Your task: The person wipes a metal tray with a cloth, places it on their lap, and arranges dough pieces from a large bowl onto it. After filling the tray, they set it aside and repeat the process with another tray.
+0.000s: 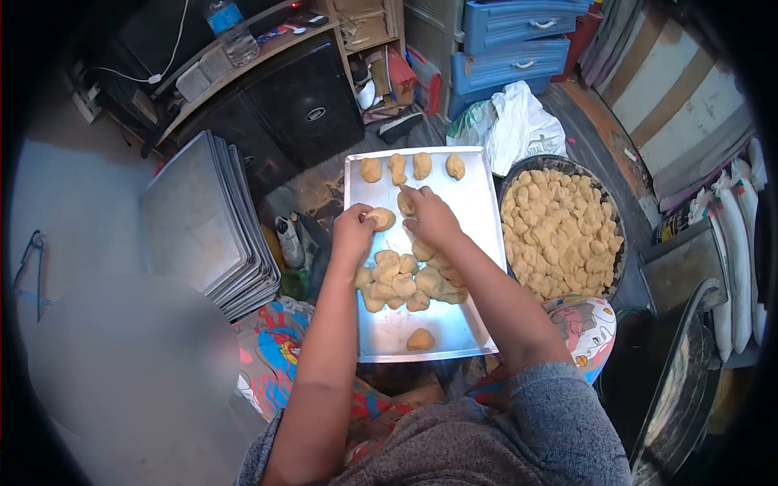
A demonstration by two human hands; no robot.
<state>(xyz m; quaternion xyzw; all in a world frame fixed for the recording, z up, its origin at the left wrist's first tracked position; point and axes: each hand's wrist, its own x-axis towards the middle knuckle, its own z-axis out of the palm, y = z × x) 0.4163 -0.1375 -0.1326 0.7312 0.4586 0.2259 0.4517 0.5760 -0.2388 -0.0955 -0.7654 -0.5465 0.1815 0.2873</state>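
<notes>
Dough ball [382, 217] sits pinched in the left hand [352, 233] over the tray [480, 198]; the right hand [433, 217] grips another piece [406, 205].

Moderate indoor light | bluish-white sheen on tray [478, 219] | fisheye bend, black corners | round patch [134, 356] lower left heavily blurred

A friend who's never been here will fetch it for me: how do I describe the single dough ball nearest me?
Start at the large metal tray holding dough. Come toward its near edge, past the dough heap, to the ball. It sits alone, touching no other dough, while the heap's pieces crowd together.
</notes>
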